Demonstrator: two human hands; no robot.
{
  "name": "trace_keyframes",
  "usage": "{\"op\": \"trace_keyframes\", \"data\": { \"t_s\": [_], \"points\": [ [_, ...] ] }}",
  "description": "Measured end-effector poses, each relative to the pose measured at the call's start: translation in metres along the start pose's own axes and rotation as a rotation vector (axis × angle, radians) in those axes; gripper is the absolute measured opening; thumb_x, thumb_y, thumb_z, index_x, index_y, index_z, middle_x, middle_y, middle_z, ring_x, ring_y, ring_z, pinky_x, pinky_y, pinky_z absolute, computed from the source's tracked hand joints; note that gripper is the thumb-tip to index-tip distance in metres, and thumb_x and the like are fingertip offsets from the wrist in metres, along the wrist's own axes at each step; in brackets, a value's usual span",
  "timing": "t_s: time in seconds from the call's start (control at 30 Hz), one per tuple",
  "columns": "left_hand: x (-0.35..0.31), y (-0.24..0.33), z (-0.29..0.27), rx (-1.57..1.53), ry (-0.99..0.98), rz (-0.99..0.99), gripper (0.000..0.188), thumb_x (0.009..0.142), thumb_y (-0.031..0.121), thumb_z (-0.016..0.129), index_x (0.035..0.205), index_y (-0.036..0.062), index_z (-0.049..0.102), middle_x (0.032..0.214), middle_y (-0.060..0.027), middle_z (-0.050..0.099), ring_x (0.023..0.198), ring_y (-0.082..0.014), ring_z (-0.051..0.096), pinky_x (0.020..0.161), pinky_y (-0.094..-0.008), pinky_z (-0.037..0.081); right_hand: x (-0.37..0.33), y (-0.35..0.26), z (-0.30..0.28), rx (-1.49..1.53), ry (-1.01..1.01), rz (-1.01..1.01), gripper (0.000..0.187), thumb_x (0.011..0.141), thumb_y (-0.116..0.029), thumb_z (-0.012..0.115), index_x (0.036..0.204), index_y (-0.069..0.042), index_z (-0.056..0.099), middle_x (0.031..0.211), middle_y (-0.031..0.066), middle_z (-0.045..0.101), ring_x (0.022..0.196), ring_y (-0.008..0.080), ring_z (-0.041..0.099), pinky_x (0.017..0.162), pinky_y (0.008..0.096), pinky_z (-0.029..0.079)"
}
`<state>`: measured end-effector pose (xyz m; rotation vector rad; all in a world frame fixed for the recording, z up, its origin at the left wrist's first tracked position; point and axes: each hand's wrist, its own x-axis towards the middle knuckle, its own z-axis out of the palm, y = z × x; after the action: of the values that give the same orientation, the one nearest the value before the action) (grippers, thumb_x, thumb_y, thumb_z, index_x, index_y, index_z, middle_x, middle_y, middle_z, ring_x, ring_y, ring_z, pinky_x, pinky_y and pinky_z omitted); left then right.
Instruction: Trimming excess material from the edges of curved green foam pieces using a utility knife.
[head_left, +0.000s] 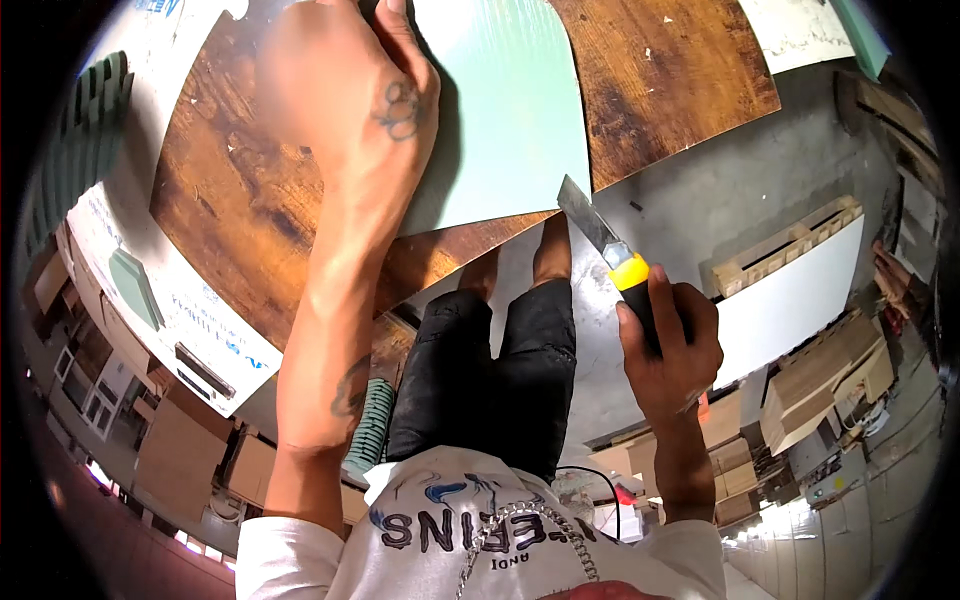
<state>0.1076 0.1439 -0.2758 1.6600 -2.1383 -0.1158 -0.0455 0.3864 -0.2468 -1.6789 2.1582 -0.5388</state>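
A pale green, smooth sheet [510,110] with a curved right edge lies over a brown wood-patterned board [660,90]. My left hand [370,90] rests at the green sheet's left side. Its thumb points away from me, and the other fingers are hidden or cut off by the picture's upper rim. In my right hand [675,345] is a utility knife [632,275] with a black and yellow handle, my fingers wrapped round it. The bare blade points up and left, its tip close to the sheet's lower right corner.
A white panel with a wooden frame [800,290] stands at the right. Cardboard boxes [825,385] are beyond it. At the left, a white printed surface [190,310] carries small green pieces [135,285]. A stack of dark green strips [90,140] sits farther up. Another person's hand [895,280] shows at the far right.
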Motion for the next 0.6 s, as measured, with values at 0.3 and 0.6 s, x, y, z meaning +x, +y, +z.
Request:
{"op": "trace_keyframes", "data": {
  "t_s": [0.3, 0.6],
  "points": [
    [-0.001, -0.019, 0.01, -0.068, 0.031, 0.163, 0.014, 0.093, 0.0, 0.051, 0.106, -0.0042, 0.052, 0.098, -0.0206, 0.049, 0.09, -0.0341, 0.05, 0.081, -0.0429, 0.041, 0.056, 0.001, 0.015, -0.051, 0.056, -0.099, 0.05, 0.082, -0.029, 0.078, 0.128, -0.017, 0.064, 0.098, 0.0088, 0.052, 0.071, 0.0179, 0.059, 0.053, 0.0293, 0.053],
    [0.001, -0.013, -0.001, 0.015, -0.045, 0.088, 0.019, 0.092, 0.004, 0.055, 0.109, -0.0043, 0.054, 0.102, -0.0204, 0.051, 0.092, -0.0333, 0.05, 0.083, -0.0413, 0.042, 0.086, 0.01, 0.015, 0.091, 0.115, -0.179, 0.042, 0.08, -0.024, 0.079, 0.12, -0.018, 0.066, 0.096, 0.005, 0.053, 0.066, 0.016, 0.061, 0.055, 0.0287, 0.057]
  ]
}}
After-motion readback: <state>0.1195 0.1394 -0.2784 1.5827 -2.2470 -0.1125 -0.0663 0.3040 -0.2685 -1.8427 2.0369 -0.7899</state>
